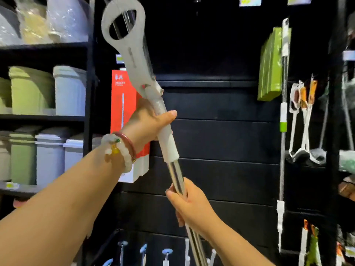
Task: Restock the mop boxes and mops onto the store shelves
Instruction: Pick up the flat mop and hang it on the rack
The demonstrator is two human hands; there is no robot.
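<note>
The mop (134,60) is held tilted in front of the dark slat wall (221,131), left hand (148,121) gripping its white handle and right hand (189,204) clamped on the metal pole, probably for hanging its loop.

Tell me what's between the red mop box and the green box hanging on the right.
In the head view, the mop held up by both hands crosses just right of the red mop box; beyond it, bare black panel to the green box.

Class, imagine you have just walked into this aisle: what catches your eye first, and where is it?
Centre frame, the pale mop handle with its big hanging loop, raised diagonally before the black wall panel. The left hand grips its plastic sleeve, the right hand the metal pole. Behind the left wrist stands a red mop box.
</note>
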